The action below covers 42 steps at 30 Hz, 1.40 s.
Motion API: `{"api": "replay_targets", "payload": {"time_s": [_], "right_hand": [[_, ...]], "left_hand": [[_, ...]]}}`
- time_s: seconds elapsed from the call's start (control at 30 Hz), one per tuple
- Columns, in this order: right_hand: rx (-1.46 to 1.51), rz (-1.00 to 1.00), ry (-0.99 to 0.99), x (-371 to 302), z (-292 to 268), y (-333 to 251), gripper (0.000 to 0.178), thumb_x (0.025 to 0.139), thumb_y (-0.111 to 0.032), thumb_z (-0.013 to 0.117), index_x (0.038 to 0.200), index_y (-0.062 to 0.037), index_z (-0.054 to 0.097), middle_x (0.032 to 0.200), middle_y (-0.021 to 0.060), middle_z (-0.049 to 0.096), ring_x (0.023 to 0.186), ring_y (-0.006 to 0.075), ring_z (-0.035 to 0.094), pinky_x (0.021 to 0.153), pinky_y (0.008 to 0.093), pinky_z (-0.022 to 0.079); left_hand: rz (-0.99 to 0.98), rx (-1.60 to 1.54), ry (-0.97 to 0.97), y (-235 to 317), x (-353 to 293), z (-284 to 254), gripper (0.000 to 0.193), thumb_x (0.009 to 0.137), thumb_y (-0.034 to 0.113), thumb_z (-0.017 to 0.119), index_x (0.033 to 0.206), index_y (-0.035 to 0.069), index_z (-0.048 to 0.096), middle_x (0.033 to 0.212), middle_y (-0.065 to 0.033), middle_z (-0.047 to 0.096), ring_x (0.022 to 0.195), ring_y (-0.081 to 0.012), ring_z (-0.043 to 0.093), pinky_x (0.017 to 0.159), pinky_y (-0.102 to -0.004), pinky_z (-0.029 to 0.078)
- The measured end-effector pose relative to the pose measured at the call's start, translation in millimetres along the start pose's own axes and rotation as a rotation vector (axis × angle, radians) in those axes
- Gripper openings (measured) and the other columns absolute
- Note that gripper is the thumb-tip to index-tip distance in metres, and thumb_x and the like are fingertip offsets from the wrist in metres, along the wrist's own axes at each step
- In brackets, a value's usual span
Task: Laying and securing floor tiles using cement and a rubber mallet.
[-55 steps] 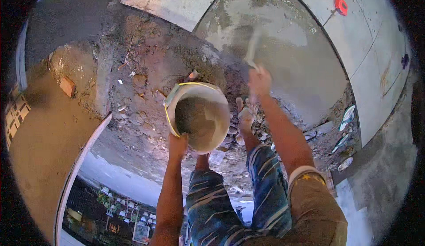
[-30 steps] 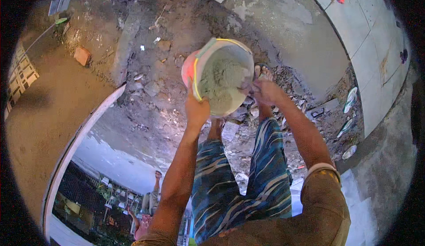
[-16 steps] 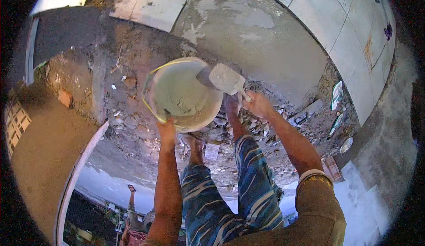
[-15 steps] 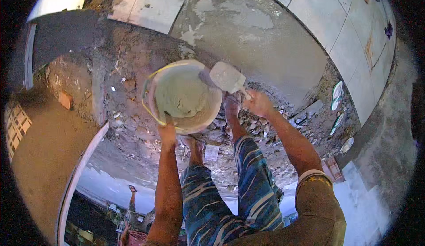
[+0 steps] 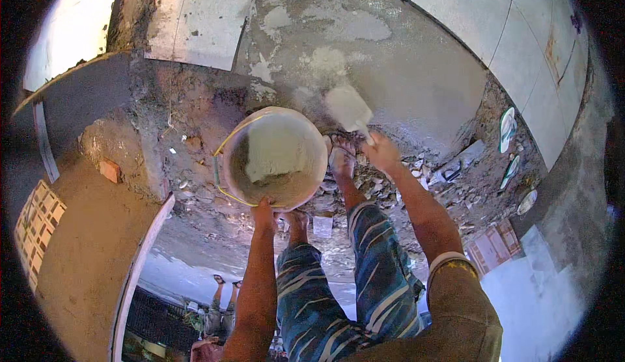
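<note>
My left hand [image 5: 263, 214] grips the near rim of a round bucket [image 5: 319, 173], which tilts toward the far side over the dirt. Grey cement powder [image 5: 277, 147] lies in the bucket, with bare wall showing along its near side. Slack at the bucket's left hangs a yellow wire handle [image 5: 224, 144]. My right hand [image 5: 383, 152] is closed round the handle of a flat trowel [image 5: 349, 108], its pale blade held over the near edge of a wet grey mortar bed [image 5: 430, 95]. A pale dusty patch [image 5: 325, 62] lies on the mortar beyond the blade.
Large pale tiles [image 5: 456, 20] border the mortar on the right, others [image 5: 208, 23] at upper left. Rubble [image 5: 423, 173] surrounds my bare feet [image 5: 342, 157]. Flip-flops [image 5: 507, 129] lie at right. A brick piece [image 5: 111, 170] sits left. Another person's legs [image 5: 219, 290] show at lower left.
The trowel has moved off the bucket's right rim to over the mortar. A pale patch now shows on the mortar. In the bucket, more bare wall shows on the near side.
</note>
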State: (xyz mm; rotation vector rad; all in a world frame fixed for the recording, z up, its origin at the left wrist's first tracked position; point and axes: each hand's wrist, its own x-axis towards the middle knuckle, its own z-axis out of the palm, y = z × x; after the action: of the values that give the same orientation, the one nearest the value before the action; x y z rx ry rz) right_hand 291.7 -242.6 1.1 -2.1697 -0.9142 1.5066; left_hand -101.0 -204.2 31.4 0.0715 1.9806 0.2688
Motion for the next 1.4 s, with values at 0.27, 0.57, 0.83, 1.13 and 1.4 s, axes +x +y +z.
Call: {"api": "replay_targets", "payload": {"time_s": [0.27,0.57,0.83,1.13,1.4], "right_hand": [[-0.002,0.219,0.186,4,-31,101,0.038,0.084,-0.030,0.065,0.110,-0.0024,0.061,0.074,0.0181,0.066,0.065,0.0363,0.066,0.061,0.0450,0.051],[0.085,0.037,0.334,161,-62,18,0.038,0.086,-0.031,0.064,0.110,-0.0022,0.061,0.071,0.0121,0.063,0.060,0.0230,0.063,0.054,0.0395,0.051],[0.602,0.079,0.298,245,-24,-168,0.025,0.087,-0.025,0.062,0.099,-0.0027,0.061,0.063,0.0077,0.059,0.049,0.0214,0.060,0.046,0.0376,0.049],[0.485,-0.072,0.486,317,-6,-174,0.025,0.088,-0.023,0.063,0.100,-0.0023,0.056,0.063,0.0066,0.055,0.045,0.0180,0.054,0.041,0.0346,0.046],[1.093,0.345,0.434,225,-1,-176,0.046,0.089,-0.034,0.058,0.117,0.0027,0.054,0.099,0.0270,0.064,0.092,0.0455,0.061,0.081,0.0499,0.049]], "left_hand": [[-0.013,0.002,-0.041,-17,-4,15,0.040,0.088,0.028,0.060,0.122,0.009,0.052,0.104,-0.0131,0.062,0.091,-0.0281,0.064,0.071,-0.0412,0.056],[0.020,-0.001,-0.047,-41,10,24,0.036,0.083,0.024,0.064,0.115,0.011,0.054,0.104,-0.0085,0.062,0.089,-0.0270,0.063,0.070,-0.0415,0.054],[0.052,0.099,0.125,-47,32,-23,0.034,0.091,0.035,0.058,0.117,0.013,0.053,0.105,-0.0077,0.063,0.092,-0.0253,0.063,0.073,-0.0430,0.054],[-0.069,0.012,0.109,-18,-16,47,0.036,0.089,0.033,0.056,0.114,0.007,0.057,0.107,-0.0133,0.062,0.093,-0.0286,0.063,0.071,-0.0417,0.056],[0.029,0.271,0.110,-36,17,-19,0.046,0.074,0.009,0.060,0.118,0.002,0.053,0.104,-0.0125,0.060,0.089,-0.0324,0.064,0.067,-0.0431,0.059]]}}
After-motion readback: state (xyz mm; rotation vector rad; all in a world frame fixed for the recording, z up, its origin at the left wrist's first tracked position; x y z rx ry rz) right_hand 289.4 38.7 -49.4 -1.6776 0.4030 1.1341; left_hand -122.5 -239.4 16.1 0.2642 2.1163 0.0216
